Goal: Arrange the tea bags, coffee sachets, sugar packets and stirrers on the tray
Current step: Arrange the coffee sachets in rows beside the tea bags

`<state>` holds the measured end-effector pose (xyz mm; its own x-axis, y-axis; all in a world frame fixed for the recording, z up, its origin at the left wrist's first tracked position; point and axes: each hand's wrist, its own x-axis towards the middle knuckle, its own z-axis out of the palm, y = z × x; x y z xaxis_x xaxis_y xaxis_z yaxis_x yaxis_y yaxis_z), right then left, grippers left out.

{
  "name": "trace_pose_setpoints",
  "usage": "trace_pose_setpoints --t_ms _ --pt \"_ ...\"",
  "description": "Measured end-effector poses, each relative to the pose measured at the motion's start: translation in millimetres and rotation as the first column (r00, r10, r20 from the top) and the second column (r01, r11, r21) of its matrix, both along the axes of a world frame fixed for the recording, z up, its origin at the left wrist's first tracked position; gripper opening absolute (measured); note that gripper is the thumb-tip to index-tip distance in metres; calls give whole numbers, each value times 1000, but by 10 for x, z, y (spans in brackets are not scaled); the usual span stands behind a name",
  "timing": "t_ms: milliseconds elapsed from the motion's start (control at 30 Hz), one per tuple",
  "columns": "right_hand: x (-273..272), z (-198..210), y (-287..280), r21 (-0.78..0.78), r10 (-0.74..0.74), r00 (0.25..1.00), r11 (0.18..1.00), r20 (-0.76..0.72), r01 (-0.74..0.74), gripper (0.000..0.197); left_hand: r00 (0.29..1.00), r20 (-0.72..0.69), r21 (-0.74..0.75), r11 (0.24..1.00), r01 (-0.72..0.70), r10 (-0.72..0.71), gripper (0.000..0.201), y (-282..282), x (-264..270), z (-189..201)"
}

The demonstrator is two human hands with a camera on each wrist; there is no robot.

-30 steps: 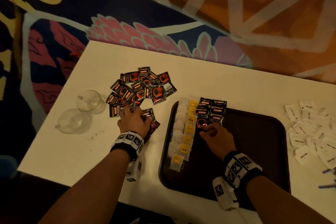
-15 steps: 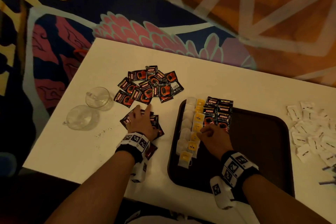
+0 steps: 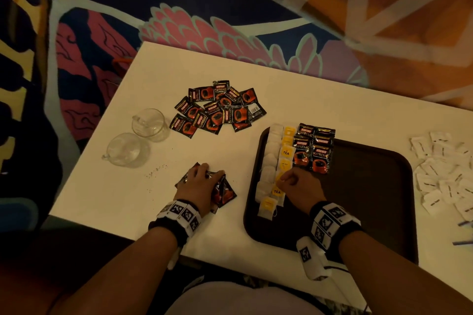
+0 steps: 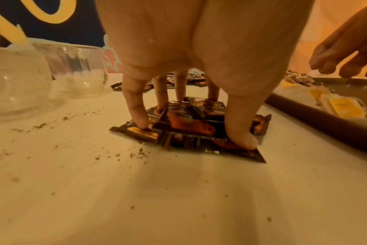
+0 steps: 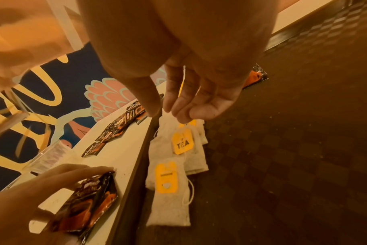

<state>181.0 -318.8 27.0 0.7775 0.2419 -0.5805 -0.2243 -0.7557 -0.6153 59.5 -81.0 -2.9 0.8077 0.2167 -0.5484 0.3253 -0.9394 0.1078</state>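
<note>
A dark brown tray (image 3: pixel 371 186) lies on the white table. A column of tea bags (image 3: pixel 271 174) with yellow tags runs along its left edge. Beside them, at the far corner, coffee sachets (image 3: pixel 312 151) lie in rows. My right hand (image 3: pixel 284 179) hovers over the tea bags (image 5: pixel 174 199), fingers loosely bent and holding nothing. My left hand (image 3: pixel 210 174) pinches a small bunch of black-and-red coffee sachets (image 3: pixel 225 194) on the table left of the tray, thumb on one side and fingers on the other (image 4: pixel 189 119). A loose pile of sachets (image 3: pixel 217 110) lies farther back.
Two empty glass cups (image 3: pixel 149 124) stand at the table's left. White sugar packets (image 3: pixel 445 174) are scattered right of the tray, with stirrers (image 3: pixel 463 241) at the far right edge. Dark crumbs (image 3: pixel 158 169) dot the table near my left hand.
My left hand has dragged a bunch of sachets from the pile toward the near edge. My right hand has drawn back from the sachets on the tray to over the tea bags.
</note>
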Motion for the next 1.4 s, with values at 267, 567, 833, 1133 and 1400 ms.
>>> trace_pose_setpoints --t_ms 267,567,833,1133,1400 --pt "-51 25 -118 2 35 999 999 -2 -35 13 906 32 -147 898 -414 422 106 7 -27 47" --pt "-103 12 -184 0 92 995 996 -31 -92 12 714 -23 -109 708 -698 700 104 -495 -66 -11" --pt "-99 61 -172 42 164 985 986 -55 -162 9 552 9 -401 508 -762 834 68 -515 -130 -1" --pt "-117 390 22 263 164 966 959 -202 -108 34 790 -35 -751 505 -425 613 62 -740 133 486" --pt "134 744 -264 456 -32 976 880 -217 130 37 665 18 -932 253 -258 746 84 -1304 594 914"
